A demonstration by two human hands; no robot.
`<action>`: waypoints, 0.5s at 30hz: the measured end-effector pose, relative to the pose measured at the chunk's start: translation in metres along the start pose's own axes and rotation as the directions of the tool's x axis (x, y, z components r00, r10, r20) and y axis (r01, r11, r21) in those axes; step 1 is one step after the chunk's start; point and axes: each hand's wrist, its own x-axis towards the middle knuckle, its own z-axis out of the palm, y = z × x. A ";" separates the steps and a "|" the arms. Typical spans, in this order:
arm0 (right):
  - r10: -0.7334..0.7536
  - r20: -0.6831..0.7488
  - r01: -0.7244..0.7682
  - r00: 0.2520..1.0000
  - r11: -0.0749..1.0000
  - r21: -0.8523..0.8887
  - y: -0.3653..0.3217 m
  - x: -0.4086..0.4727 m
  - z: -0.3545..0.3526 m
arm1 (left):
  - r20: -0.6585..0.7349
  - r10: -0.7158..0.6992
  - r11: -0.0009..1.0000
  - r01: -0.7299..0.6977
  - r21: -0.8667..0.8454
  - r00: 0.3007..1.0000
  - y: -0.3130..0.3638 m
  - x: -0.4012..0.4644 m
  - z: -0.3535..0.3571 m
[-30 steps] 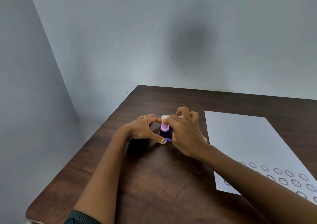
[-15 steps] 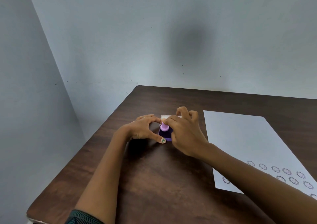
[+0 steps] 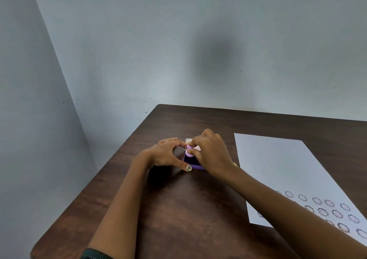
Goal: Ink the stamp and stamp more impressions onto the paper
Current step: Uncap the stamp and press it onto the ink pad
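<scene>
A small purple ink pad [image 3: 192, 162] lies on the dark wooden table [image 3: 188, 209], left of a white sheet of paper [image 3: 278, 169]. A lilac round stamp [image 3: 189, 151] stands on the pad, pinched from above by the fingers of my right hand [image 3: 211, 153]. My left hand [image 3: 166, 155] braces the pad's left side, thumb along its near corner and index finger at its far end. Several ring-shaped impressions [image 3: 325, 209] mark the paper's near right part, partly hidden by my right forearm.
A pale lid or card [image 3: 189, 140] peeks out behind the pad. The table's left edge [image 3: 95, 179] and far edge run close to grey walls. A dark patterned band [image 3: 95, 254] sits on my left forearm.
Both hands stay at the ink pad with the stamp; any shift is very slight. The view has drifted a little.
</scene>
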 end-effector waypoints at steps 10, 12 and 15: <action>0.169 0.071 -0.180 0.983 0.963 0.199 -0.001 0.003 0.002 | 0.004 0.005 1.000 -0.005 -0.002 1.000 0.000 -0.001 0.000; 0.197 0.104 -0.219 0.975 0.939 0.264 0.000 0.007 -0.004 | 0.008 0.004 1.000 -0.004 0.001 1.000 0.000 -0.001 -0.001; 0.333 0.056 -0.324 0.941 0.841 0.434 0.003 0.009 -0.016 | 0.019 0.014 1.000 -0.014 0.011 1.000 0.000 -0.001 -0.001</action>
